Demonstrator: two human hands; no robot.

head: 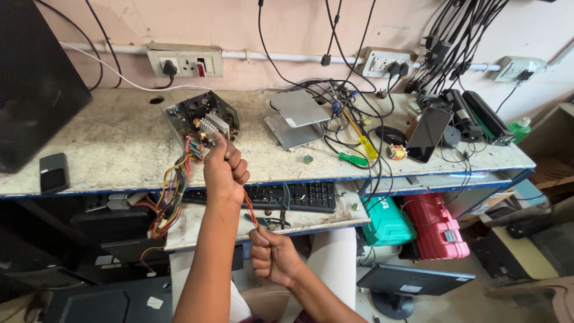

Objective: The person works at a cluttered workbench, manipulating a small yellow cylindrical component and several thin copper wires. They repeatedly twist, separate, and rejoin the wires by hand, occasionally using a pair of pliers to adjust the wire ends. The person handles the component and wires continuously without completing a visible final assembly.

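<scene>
Left hand at frame centre, fist closed around a twisted red-orange wire bundle, right hand lower centre, fist clenched on the bundle's lower end, wires taut between them, open power supply unit on the worn bench just above, keyboard behind.

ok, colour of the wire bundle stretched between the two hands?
The twisted wire bundle looks red and orange, with some darker strands; the head view shows it.

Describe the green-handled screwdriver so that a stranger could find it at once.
Start at the long worn workbench against the wall and go right of the grey metal plates. The green-handled screwdriver lies near the front edge, just below a yellow-handled screwdriver; only its handle is green.
</scene>
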